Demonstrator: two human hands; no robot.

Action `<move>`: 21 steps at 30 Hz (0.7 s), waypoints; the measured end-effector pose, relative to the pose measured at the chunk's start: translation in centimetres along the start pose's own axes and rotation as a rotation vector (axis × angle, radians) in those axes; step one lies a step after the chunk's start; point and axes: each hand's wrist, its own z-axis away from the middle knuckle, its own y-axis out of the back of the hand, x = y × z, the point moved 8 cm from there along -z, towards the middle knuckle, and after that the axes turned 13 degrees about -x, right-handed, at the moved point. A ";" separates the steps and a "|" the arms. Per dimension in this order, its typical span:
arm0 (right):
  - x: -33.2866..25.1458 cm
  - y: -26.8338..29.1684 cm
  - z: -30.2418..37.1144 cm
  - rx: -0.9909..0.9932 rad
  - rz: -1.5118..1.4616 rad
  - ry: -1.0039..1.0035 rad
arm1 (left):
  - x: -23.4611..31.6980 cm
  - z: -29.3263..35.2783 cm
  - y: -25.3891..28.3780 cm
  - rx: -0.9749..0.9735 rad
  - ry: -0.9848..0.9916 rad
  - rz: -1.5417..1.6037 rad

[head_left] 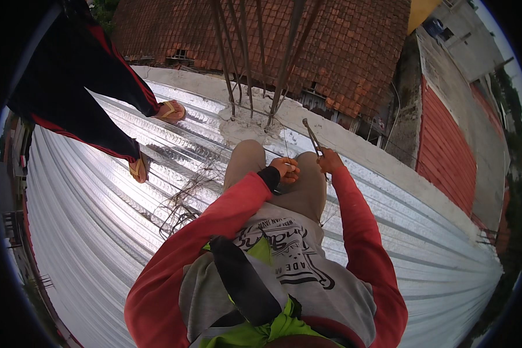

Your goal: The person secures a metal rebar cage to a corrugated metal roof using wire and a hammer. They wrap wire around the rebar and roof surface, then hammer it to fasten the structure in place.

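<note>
My left hand (286,169) is closed above my knees, its fingers pinching a thin wire (285,141) that runs up toward the base of the steel bars. In my right hand (329,161) is a pair of pincers (312,137), gripped by the handles with its head pointing up and away from me. The pincers are apart from the wire. Just beyond my knees, several upright rebar rods (247,64) rise out of a rough concrete patch (238,129).
Shiny corrugated metal sheeting (388,232) spreads around me. A tangle of loose wires (182,200) lies at my left. Another person's sandalled foot (138,168) stands there too. A concrete ledge (354,145) runs along the far side, with a tiled roof (354,52) beyond it.
</note>
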 end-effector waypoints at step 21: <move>-9.0 -7.3 -5.7 0.171 0.337 -0.218 | 5.4 9.8 2.8 -0.126 -0.243 0.161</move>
